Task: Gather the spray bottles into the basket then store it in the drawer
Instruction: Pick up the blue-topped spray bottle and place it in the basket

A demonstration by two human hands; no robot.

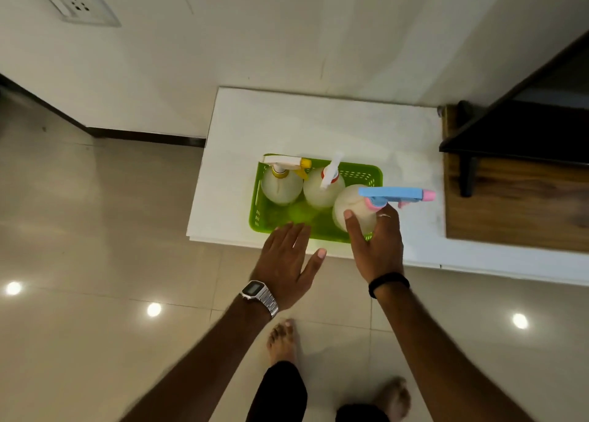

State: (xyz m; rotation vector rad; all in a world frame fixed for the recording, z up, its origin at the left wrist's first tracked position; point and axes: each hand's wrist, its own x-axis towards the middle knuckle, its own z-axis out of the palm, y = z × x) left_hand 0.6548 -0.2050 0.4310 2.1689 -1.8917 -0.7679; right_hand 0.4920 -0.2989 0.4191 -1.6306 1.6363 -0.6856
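A green plastic basket point(366, 171) sits on a white cabinet top point(318, 122). Inside it stand a spray bottle with a yellow-and-white head point(282, 184) at the left and one with a red-and-white head point(322, 189) in the middle. My right hand point(377, 246) grips a third spray bottle with a blue-and-pink head point(350, 204) at the basket's right front corner, upright. My left hand point(287, 259) hovers flat, fingers spread, at the basket's near edge, holding nothing. No drawer is visible.
A wooden surface point(516, 204) adjoins the white top on the right, with a dark shelf point(516, 134) above it. Glossy beige floor tiles point(95, 230) lie to the left and below. My bare feet point(283, 342) stand close to the cabinet. A wall socket point(76, 5) is upper left.
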